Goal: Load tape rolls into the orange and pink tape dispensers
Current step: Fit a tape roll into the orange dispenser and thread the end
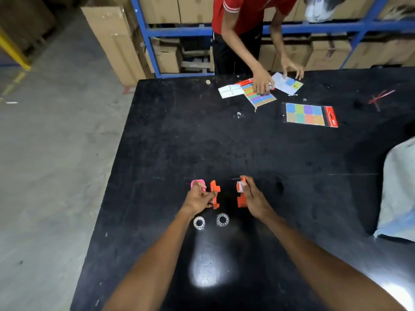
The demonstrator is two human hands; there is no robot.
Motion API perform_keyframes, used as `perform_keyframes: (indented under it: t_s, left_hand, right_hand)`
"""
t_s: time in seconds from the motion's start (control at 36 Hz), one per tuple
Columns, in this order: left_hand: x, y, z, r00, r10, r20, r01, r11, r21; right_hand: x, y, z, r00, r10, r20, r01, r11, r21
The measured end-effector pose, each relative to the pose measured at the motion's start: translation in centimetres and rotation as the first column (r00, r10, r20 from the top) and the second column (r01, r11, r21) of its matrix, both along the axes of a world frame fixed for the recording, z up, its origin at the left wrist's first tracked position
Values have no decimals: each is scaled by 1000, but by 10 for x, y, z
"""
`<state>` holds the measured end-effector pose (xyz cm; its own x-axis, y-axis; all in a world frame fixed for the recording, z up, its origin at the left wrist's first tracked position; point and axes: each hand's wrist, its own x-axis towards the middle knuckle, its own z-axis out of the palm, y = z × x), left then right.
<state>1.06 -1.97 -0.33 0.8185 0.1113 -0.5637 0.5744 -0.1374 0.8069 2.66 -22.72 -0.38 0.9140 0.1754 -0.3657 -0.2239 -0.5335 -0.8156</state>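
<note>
Left hand (pixel 197 198): its grip was closed on one orange dispenser half (pixel 215 194), pinched at the lower part between thumb and fingers.
Right hand (pixel 251 196): its grip was closed on the other orange half (pixel 241 194); a pale ring near the top of it was maybe a tape roll already seated, but the view was too small to be sure.
Pink dispenser (pixel 198 184): it lay on the counter (pixel 224 142) just behind the left hand, untouched.
Tape rolls: two clear rolls, one (pixel 199 222) and another (pixel 222 219), lay flat on the counter just in front of the hands, side by side and apart.
Direction: both orange halves had their long axis running away from the person, open faces turned toward each other, well apart.
Risk: if the halves were pressed together out of line, the clips could fail to catch and the roll could fall out.
Risk two: a wrist coming down could push a loose roll, and it could roll off the near edge.
</note>
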Motion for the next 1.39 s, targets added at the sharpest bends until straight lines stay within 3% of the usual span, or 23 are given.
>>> perform_keyframes:
  t_s: [0.11,0.25,0.47,0.67,0.83,0.89,0.94,1.0,1.06,1.11,1.19,1.39]
  left_hand:
    - [8,-18,-8,998,-32,53,8,919,395]
    - [26,-48,-12,990,-143,-18,119,737,666]
    - [37,-67,-31,947,-227,-228,314,496,809]
    - [44,-67,-29,924,-224,-311,380,431,818]
    - [41,-71,-22,948,-210,-240,316,511,799]
    - [38,-70,-20,974,-184,-128,211,549,809]
    - [35,-68,-19,989,-125,82,22,663,748]
    - [34,-68,-12,966,-15,258,-124,848,515]
    - [32,-68,1,962,87,260,-127,982,141]
    - [27,-65,15,986,6,167,12,994,-105]
    - [20,-59,30,977,-169,130,196,953,-233]
    - [15,-57,31,952,-160,260,208,963,-171]
  right_hand:
    - [-4,-6,2,1000,-2,14,2,1000,4]
    - [-5,-13,14,1000,3,24,-4,999,38]
    - [1,-17,20,1000,-7,28,4,994,105]
    - [8,-20,14,1000,-4,18,2,993,115]
    - [10,-21,15,1000,-13,8,11,992,126]
    - [11,-21,15,1000,-17,13,15,992,129]
    - [12,-21,12,1000,-24,12,22,991,133]
    - [13,-20,7,999,-30,15,28,991,131]
    - [13,-19,5,999,-41,33,36,991,126]
    - [12,-19,6,997,-41,58,34,992,123]
    - [10,-16,13,997,-19,71,9,991,131]
    - [5,-16,20,995,17,97,-28,993,117]
